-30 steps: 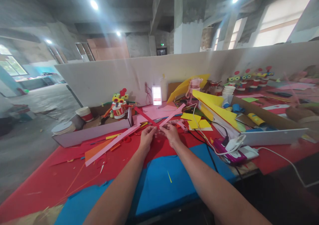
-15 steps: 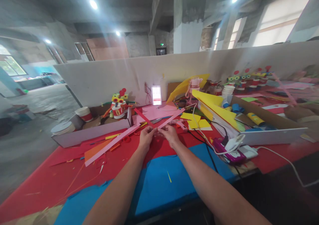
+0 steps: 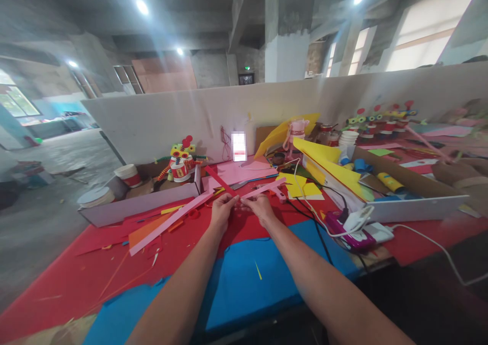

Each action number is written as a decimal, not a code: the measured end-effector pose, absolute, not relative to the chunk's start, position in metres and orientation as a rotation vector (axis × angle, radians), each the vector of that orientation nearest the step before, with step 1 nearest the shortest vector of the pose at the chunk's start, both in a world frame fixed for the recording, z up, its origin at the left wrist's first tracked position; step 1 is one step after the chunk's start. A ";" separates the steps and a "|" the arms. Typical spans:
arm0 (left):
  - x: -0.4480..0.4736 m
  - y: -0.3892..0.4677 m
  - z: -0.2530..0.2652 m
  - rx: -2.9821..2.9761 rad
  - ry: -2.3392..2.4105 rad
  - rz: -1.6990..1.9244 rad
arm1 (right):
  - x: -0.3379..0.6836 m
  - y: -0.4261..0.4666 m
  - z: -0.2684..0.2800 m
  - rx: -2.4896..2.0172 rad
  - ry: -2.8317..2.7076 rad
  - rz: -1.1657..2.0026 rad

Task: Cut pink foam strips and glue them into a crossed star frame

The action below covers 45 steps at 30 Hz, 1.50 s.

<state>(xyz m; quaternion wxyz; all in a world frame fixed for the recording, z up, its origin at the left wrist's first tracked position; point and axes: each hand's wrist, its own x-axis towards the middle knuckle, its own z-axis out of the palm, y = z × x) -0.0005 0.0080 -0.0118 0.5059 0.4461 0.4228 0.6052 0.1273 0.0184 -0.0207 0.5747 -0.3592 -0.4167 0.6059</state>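
My left hand (image 3: 222, 213) is closed in a pinch on the lower end of a red paper strip (image 3: 218, 178), which slants up to the left. Close beside it, my right hand (image 3: 261, 211) pinches a pink paper strip (image 3: 270, 185) that points up to the right. The two strips' near ends come together between my fingertips; whether they are joined is too small to tell. A pink glue gun (image 3: 281, 195) lies just past my right hand. Another long pink strip (image 3: 171, 224) rests on the table to the left, over orange paper (image 3: 147, 229).
Left stands a box (image 3: 141, 210) with paper cups and a cup figure (image 3: 181, 164). On the right are a box (image 3: 419, 210) of coloured tubes, a purple power strip (image 3: 348, 233) and white cables. Yellow paper pieces (image 3: 305, 188) and a blue sheet (image 3: 263, 263) lie on the red-covered table.
The pink strip in my right hand has tilted lower, its far end dropping toward the yellow paper. My hands stay nearly in place, and the red strip has barely moved.
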 end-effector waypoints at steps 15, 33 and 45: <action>0.003 0.008 -0.010 1.025 0.928 1.400 | 0.124 0.017 -0.017 -0.816 -0.966 1.292; 0.004 0.007 -0.011 1.163 0.971 1.320 | 0.125 0.013 -0.013 -0.785 -0.897 1.311; 0.002 0.009 -0.015 1.213 0.936 1.347 | 0.123 0.019 -0.019 -0.781 -0.874 1.270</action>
